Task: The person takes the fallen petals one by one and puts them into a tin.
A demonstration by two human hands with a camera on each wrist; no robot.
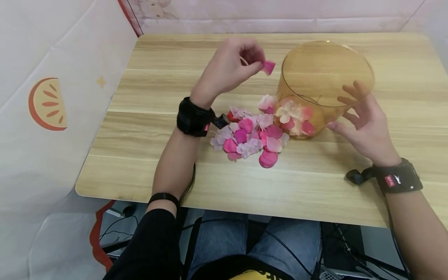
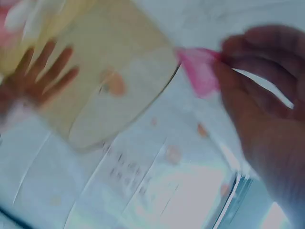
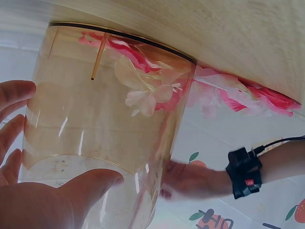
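- Between the thumb and fingertips of the left hand (image 1: 229,70), raised above the table (image 1: 147,116), sits a single pink petal (image 1: 268,67); the fingers are curled together and pinch it at one edge, so most of it sticks out past the fingertips.
- Just beyond that petal, on the far side from the left palm, stands the amber see-through jar (image 1: 327,74), upright, with its open rim close to the pinched petal but not touching it.
- Against the jar's wall on the opposite side lies the right hand (image 1: 364,120): its fingers are spread apart and fairly straight. In the right wrist view the thumb (image 3: 90,183) presses the wall while the fingertips (image 3: 16,93) lie near or at it.
- Inside the jar, at the bottom, below the level of the right fingers, rest some pink and cream petals (image 1: 294,116).
- Under the left wrist, and beside the jar's base, a loose heap of petals (image 1: 250,136) in pink, red and pale lilac lies on the wood.
- In the left wrist view the picture is blurred, yet the pinched petal (image 2: 200,71) still shows at the fingertips.
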